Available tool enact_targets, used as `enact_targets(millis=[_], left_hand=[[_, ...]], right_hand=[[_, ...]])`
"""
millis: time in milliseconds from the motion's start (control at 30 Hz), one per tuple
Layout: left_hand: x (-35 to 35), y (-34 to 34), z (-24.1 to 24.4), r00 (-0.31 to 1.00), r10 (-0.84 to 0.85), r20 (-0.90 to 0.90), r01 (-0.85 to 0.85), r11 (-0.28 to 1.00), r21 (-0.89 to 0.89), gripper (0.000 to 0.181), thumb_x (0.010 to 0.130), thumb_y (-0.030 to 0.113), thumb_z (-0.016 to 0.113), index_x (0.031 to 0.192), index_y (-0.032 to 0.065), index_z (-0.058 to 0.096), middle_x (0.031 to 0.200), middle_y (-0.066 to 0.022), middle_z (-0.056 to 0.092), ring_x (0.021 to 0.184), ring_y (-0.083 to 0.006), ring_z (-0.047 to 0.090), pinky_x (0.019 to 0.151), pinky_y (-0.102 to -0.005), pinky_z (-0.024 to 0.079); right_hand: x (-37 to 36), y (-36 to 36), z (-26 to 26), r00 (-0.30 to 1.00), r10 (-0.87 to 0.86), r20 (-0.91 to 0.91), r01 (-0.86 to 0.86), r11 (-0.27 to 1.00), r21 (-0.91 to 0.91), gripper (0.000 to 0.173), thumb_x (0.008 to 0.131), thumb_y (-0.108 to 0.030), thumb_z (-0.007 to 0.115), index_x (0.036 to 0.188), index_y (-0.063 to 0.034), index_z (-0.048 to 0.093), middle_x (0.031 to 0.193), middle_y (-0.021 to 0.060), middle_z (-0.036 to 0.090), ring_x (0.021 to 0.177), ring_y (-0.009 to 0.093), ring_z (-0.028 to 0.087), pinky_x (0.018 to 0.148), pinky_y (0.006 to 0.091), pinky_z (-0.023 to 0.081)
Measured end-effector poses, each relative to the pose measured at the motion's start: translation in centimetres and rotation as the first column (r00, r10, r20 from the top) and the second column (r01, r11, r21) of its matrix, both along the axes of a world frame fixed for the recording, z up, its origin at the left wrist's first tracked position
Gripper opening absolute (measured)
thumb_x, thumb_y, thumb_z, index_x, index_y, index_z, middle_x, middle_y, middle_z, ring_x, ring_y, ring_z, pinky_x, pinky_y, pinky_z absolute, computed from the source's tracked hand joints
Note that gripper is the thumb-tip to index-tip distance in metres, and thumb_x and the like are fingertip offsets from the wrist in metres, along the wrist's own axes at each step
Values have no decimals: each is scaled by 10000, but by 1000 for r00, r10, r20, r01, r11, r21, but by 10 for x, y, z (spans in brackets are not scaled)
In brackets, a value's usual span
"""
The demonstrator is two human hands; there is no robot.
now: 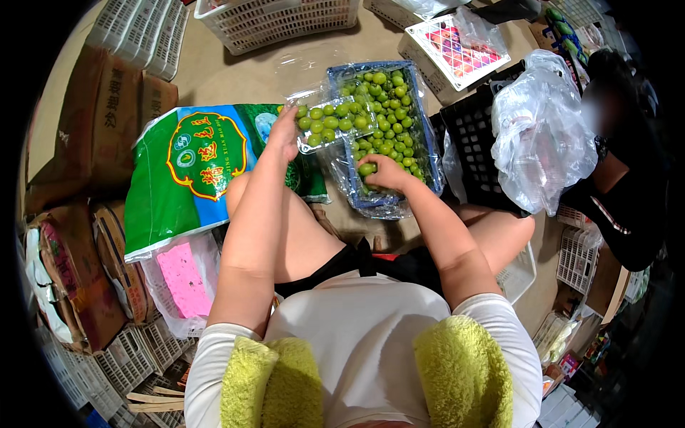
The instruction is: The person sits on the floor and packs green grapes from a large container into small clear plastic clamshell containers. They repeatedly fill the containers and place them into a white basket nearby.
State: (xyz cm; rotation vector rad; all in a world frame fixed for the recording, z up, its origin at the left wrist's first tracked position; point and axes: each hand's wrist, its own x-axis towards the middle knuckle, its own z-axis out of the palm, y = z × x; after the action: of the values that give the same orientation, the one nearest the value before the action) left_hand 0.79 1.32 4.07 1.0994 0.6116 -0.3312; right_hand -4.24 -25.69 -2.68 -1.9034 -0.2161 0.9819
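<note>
My left hand [285, 135] grips the left edge of a clear plastic clamshell box [336, 122] with round green fruits in its tray and its lid up. The box is over the left side of a blue crate [369, 203] lined with clear plastic film. Many small green fruits [393, 115], like green cherry tomatoes, fill the crate. My right hand [382, 172] is at the crate's lower part, its fingers around one green fruit [366, 169].
A green and blue printed sack [155, 176] lies at the left. On the right stands a black crate [473, 144] with a bag of clear plastic boxes [538, 134]; a person [631, 160] is beside it. White crates [278, 24] stand at the far side, cartons [115, 123] at the left.
</note>
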Motion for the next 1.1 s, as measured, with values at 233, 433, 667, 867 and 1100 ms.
enact_targets(millis=[233,433,667,867,1100], left_hand=[[1,1,1,999,-27,-43,28,999,24,398,1025,301,332,1422,310,361,1368,-26,439,1179,-203,449,909,-469,352],[0,-8,16,998,-28,-64,26,999,-22,393,1032,292,320,1422,304,362,1336,-33,478,1191,-208,469,916,-496,384],[0,1,6,995,-55,-82,62,994,86,397,1023,315,319,1416,323,371,1338,-21,473,1124,-223,481,791,-412,401],[2,6,-10,999,-25,-40,26,999,43,365,1005,328,371,1366,288,412,1195,5,517,1002,-168,486,695,-357,372],[0,1,-2,999,8,-40,-6,998,55,341,996,329,399,1328,266,441,1144,28,553,955,-139,505,624,-329,357]], right_hand=[[9,-15,75,713,-577,-399,701,608,373,389,843,-24,652,1176,-165,510,1057,21,552,841,132,591,653,278,538],[49,43,144,794,-223,565,114,968,222,477,834,-164,711,1268,-145,513,1230,106,528,1128,233,538,902,344,482],[62,20,75,750,-379,542,433,901,31,641,793,-274,726,1356,-111,469,1399,216,389,1276,378,407,1057,426,369],[1,0,24,753,435,494,105,661,-743,755,747,-444,746,1410,-280,424,1549,157,166,1425,368,133,1069,507,333],[5,1,38,767,398,503,174,626,-760,584,748,-397,749,1262,-232,525,1355,112,385,1242,332,397,949,551,398]])
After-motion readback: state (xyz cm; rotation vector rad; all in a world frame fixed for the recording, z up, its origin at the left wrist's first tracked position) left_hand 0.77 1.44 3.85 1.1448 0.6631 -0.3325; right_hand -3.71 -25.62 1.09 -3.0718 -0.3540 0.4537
